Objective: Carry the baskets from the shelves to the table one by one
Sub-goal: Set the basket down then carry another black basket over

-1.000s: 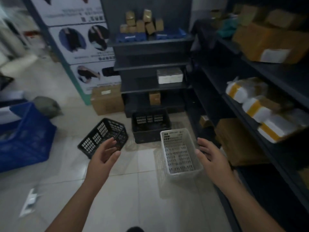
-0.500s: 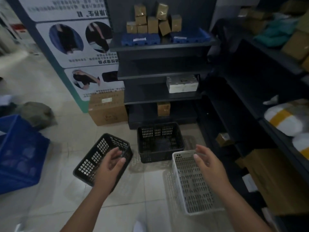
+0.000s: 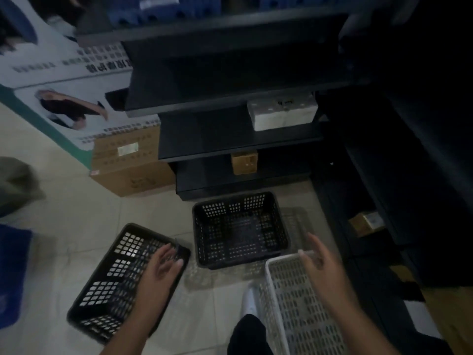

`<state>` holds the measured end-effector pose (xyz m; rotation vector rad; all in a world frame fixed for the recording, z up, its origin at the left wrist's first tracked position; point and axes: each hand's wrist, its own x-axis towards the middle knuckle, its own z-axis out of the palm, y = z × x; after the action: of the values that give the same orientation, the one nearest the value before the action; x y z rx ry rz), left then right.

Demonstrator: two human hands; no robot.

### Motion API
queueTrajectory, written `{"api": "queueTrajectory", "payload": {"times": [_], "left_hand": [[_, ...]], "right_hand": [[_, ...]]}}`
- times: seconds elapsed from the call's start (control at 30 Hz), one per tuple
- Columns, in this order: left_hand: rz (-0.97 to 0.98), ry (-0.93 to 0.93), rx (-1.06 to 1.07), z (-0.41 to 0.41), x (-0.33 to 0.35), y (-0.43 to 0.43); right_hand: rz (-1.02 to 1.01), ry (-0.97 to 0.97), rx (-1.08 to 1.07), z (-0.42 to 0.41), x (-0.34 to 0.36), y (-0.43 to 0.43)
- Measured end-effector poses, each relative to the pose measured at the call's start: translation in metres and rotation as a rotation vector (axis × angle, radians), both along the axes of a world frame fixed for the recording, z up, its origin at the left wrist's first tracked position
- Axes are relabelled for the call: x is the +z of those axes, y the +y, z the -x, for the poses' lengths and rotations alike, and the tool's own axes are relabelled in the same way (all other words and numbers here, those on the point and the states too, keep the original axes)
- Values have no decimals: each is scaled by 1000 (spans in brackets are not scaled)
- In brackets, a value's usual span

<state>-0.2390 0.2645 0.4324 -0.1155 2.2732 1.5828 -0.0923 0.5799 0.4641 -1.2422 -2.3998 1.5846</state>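
Observation:
Three baskets sit on the tiled floor in front of dark shelves (image 3: 238, 139). A black basket (image 3: 240, 229) stands upright in the middle, just below the lowest shelf. A second black basket (image 3: 115, 283) lies tilted at the left. A white basket (image 3: 299, 303) lies at the lower right. My left hand (image 3: 161, 272) hovers over the tilted black basket's right end, fingers spread, holding nothing. Above the white basket's far rim, my right hand (image 3: 322, 270) is open and empty. Whether either hand touches a basket cannot be told.
A cardboard box (image 3: 128, 162) stands on the floor left of the shelves, under a printed poster (image 3: 64, 98). A white box (image 3: 281, 114) and a small brown box (image 3: 244, 162) sit on shelves. Dark shelving (image 3: 409, 175) runs along the right. A blue crate (image 3: 12, 278) is at far left.
The view has moved closer to the shelves and lower toward the floor. Both hands have reached forward and down, nearer the baskets. The baskets have not moved.

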Motion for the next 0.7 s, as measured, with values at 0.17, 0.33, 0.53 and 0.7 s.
{"api": "queueTrajectory", "payload": {"times": [0.17, 0.33, 0.53, 0.7], "left_hand": [[114, -85, -1, 78, -115, 42], [203, -151, 14, 126, -230, 61], [234, -267, 199, 179, -388, 71], [407, -230, 195, 208, -483, 77]], "right_hand": [[31, -120, 10, 86, -124, 65], [31, -221, 19, 136, -265, 101], [-53, -305, -6, 185, -422, 135], [-155, -358, 3, 216, -531, 162]]}}
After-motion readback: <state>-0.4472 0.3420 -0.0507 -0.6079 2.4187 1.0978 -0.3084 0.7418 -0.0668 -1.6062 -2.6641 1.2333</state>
